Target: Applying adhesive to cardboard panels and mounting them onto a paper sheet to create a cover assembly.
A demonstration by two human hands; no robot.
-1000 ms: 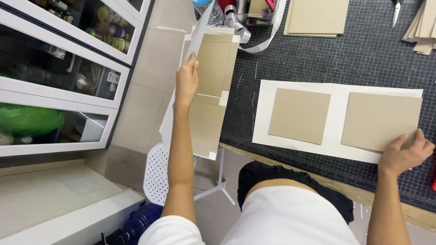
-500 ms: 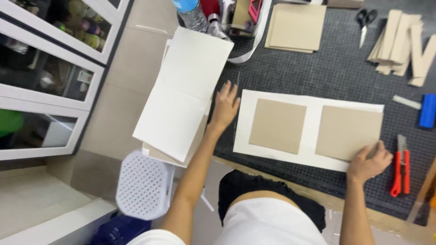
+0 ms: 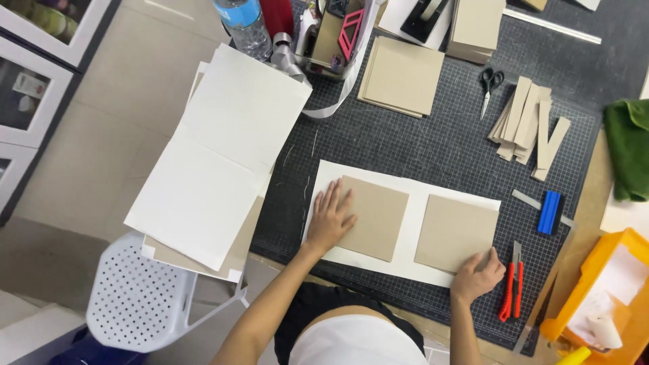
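A white paper sheet [image 3: 416, 206] lies on the dark grid cutting mat [image 3: 405, 142]. Two brown cardboard squares sit on it, the left square [image 3: 375, 216] and the right square [image 3: 456, 230], with a white gap between them. My left hand [image 3: 330, 220] lies flat, fingers spread, on the left square's left edge and the white sheet. My right hand [image 3: 476, 276] presses with its fingers on the right square's lower right corner.
A stack of white folded sheets [image 3: 220, 159] rests on a white perforated stool [image 3: 135, 297] at the left. On the mat lie a red utility knife [image 3: 510, 290], a blue scraper [image 3: 549, 211], scissors [image 3: 488, 84], cardboard strips [image 3: 531, 125] and cardboard squares [image 3: 400, 74]. An orange bin [image 3: 598, 297] stands right.
My left hand left the white stack on the stool and came down onto the left cardboard square. My right hand stays on the right square's lower corner. The view shifted.
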